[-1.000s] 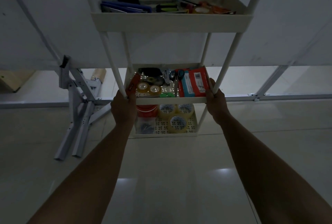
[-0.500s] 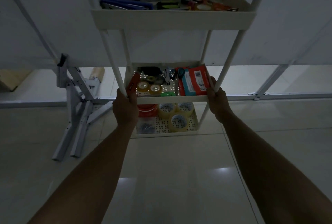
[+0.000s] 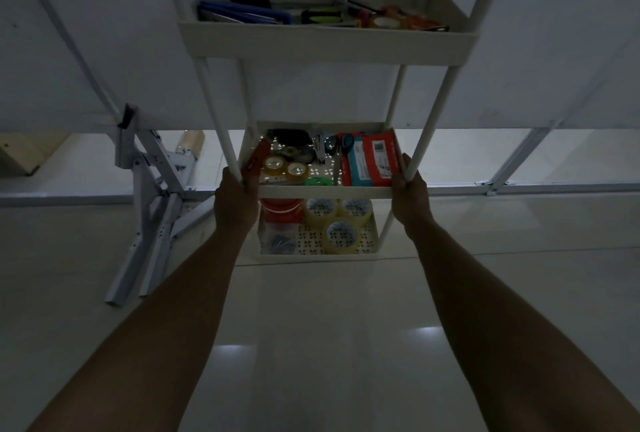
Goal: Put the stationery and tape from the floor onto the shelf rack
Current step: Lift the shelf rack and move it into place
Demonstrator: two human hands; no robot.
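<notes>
A white three-tier shelf rack point(image 3: 329, 45) stands on the floor ahead of me. My left hand point(image 3: 234, 201) grips its front left post at the middle tier, and my right hand point(image 3: 410, 194) grips the front right post. The top tray holds blue folders point(image 3: 242, 14), pens and a tape roll. The middle tray holds small tape rolls point(image 3: 285, 168), scissors point(image 3: 337, 146) and red boxes point(image 3: 372, 161). The bottom tray holds three big clear tape rolls point(image 3: 341, 236), a red-lidded tub point(image 3: 280, 211) and a bag of clips.
A folded grey metal stand point(image 3: 149, 196) leans on the floor to the left of the rack. White panels and frame bars stand behind it. A cardboard box point(image 3: 24, 154) sits at far left. Glossy pale floor tiles point(image 3: 311, 345) stretch out in front of the rack.
Both hands keep their grip on the posts. The rack sits slightly lower and larger in view than before; the contents have not shifted.
</notes>
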